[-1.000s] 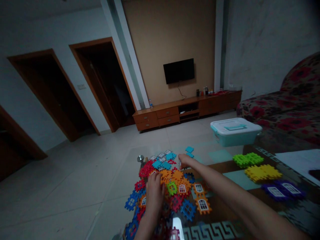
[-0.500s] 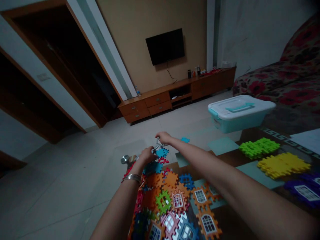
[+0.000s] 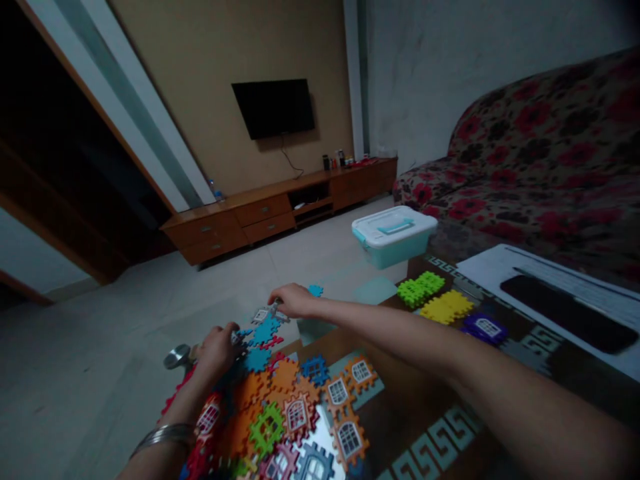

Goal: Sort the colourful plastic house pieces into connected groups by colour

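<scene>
At the far end of a pile of interlocking plastic tiles, my right hand (image 3: 293, 300) is closed with its fingertips on a grey tile, only partly visible. A grey window tile (image 3: 259, 316) lies just left of those fingers. My left hand (image 3: 216, 350), with a silver bangle on the wrist, curls over the pile's left side; what its fingers hold is hidden. Light blue tiles (image 3: 265, 330) lie between the hands. Nearer me are orange tiles (image 3: 250, 390), a green window tile (image 3: 267, 428) and a blue window tile (image 3: 315, 369).
Green tiles (image 3: 421, 289), yellow tiles (image 3: 447, 307) and purple tiles (image 3: 484, 328) sit in stacks on the patterned table (image 3: 400, 400). Beyond them stands a lidded teal box (image 3: 395, 250). A black phone (image 3: 567, 312) rests on papers at right. A metal knob-like object (image 3: 177, 357) is by my left hand.
The view has swung to the right, bringing the phone and papers into sight. Both hands stay over the far end of the pile, with my left hand slightly farther from my right.
</scene>
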Tool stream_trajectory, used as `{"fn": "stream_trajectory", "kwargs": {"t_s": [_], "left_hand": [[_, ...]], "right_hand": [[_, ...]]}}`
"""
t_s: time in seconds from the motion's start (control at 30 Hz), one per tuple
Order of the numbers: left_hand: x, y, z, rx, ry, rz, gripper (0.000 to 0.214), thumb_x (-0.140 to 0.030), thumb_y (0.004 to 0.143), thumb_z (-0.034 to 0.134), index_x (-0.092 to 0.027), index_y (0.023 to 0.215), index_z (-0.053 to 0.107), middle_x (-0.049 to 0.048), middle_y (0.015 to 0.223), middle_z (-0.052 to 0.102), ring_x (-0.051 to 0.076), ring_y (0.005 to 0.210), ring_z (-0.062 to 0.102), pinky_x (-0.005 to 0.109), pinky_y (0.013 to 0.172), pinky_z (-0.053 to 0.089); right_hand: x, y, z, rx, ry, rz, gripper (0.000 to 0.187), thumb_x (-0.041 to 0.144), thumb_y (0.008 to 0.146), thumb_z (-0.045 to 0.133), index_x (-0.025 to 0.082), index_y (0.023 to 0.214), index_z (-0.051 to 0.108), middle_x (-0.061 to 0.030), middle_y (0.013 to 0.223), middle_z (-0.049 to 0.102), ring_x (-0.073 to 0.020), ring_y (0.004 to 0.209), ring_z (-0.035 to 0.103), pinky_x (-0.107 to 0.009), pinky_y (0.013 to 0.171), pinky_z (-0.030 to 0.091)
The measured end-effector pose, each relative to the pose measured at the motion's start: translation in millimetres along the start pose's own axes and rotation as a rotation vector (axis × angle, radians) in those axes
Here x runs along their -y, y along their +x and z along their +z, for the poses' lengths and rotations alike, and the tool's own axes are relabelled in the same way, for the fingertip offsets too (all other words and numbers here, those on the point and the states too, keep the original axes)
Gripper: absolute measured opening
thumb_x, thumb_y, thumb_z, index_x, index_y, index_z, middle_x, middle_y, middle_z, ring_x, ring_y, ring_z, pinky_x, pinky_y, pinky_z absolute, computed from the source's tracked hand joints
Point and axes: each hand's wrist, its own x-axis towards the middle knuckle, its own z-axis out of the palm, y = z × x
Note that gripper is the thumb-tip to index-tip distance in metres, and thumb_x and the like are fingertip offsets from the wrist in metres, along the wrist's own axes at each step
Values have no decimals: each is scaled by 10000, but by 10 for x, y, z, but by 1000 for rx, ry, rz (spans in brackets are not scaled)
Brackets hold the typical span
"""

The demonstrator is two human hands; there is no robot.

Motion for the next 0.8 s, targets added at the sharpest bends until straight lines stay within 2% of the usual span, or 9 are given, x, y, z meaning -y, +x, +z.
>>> {"fn": "stream_trajectory", "kwargs": {"t_s": [0.07,0.17,0.23,0.3,0.4,0.53,0.67,0.8], "left_hand": [[40,-57,-49,-74,58,13,367,-253,844,496,-213,1207,534,132,1196,582,327,1088,559,391,790,445],[-9,-209,-176,-141,37,111,398,-184,836,458,-182,1230,511,148,1246,561,332,1123,532,408,849,435],[-203,-333,-266,-132,-50,201,391,-125,792,499,-167,1180,525,132,1212,579,279,1107,542,362,907,419],[-526,-468,-321,-99,-166,268,375,-88,751,543,-176,1116,536,104,1168,590,228,1077,552,317,928,411],[-1123,-669,-295,-55,-308,351,386,-33,703,568,-177,1060,538,90,1114,584,202,1051,552,294,903,422],[-1806,-815,-112,-15,-448,438,408,-21,644,630,-202,995,529,36,1032,593,194,1014,551,312,891,423],[-2213,-746,106,9,-480,443,387,-22,605,682,-195,909,517,12,972,591,177,947,556,293,840,420],[-2427,-603,275,5,-477,410,386,-34,604,720,-187,877,494,7,933,588,172,900,545,278,790,409]], "right_hand": [[-181,-266,-310,37,-143,15,204,143,756,677,170,948,738,26,852,727,-150,843,640,-168,705,438],[-522,-651,-762,83,-308,63,257,89,670,716,149,917,750,-34,846,741,-165,744,647,-187,627,427],[-768,-847,-983,95,-366,103,238,79,648,728,123,881,749,-57,825,741,-171,708,644,-195,601,423],[-999,-976,-1113,97,-404,139,224,77,643,723,114,863,746,-63,802,740,-177,692,644,-201,586,428],[-1271,-1064,-1180,84,-441,171,230,80,642,717,125,866,744,-59,788,740,-191,701,651,-218,597,446],[-1446,-1097,-1187,39,-490,150,244,70,625,736,131,860,748,-97,853,741,-251,832,664,-265,708,470],[-1493,-1141,-1163,-1,-545,26,350,128,622,788,157,967,739,-138,1061,707,-315,1104,580,-317,919,423],[-1549,-1186,-1130,97,-748,-111,460,192,619,815,191,1065,703,-130,1102,689,-319,1121,577,-348,941,418]]}}
